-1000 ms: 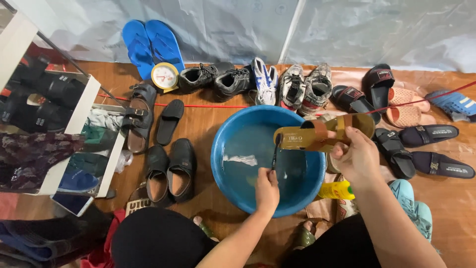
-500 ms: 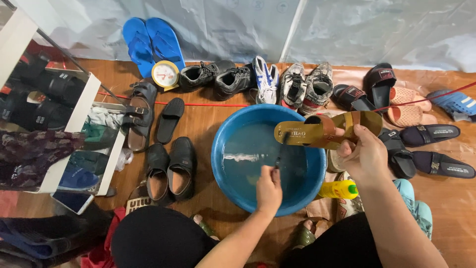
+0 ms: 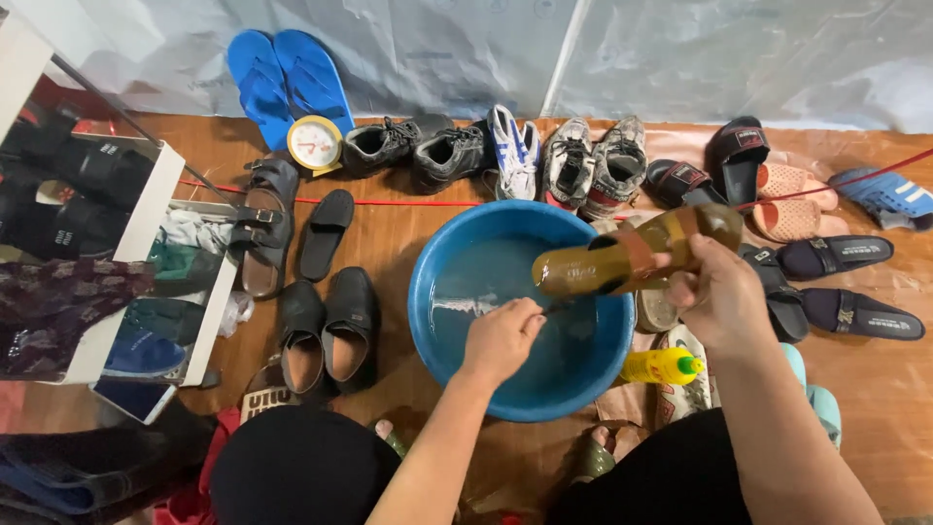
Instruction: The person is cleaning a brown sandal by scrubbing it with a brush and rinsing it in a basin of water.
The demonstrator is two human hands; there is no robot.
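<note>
My right hand (image 3: 717, 295) grips a brown sandal (image 3: 622, 255) by its heel end and holds it level over the right side of a blue basin (image 3: 437, 360) with water in it. My left hand (image 3: 501, 335) is closed on a small dark brush (image 3: 556, 307), whose tip points up at the sandal's underside. Both hands are over the basin, close together.
A yellow bottle with a green cap (image 3: 663, 367) lies right of the basin. Black shoes (image 3: 327, 325) sit to its left, and sneakers (image 3: 581, 161), slippers (image 3: 831, 257) and blue flip-flops (image 3: 282, 78) line the back. A small clock (image 3: 314, 144) and a white shelf (image 3: 146, 224) stand left.
The sandal has dropped slightly and swung back toward level over the basin. My left hand has risen from the water toward the sandal with the brush.
</note>
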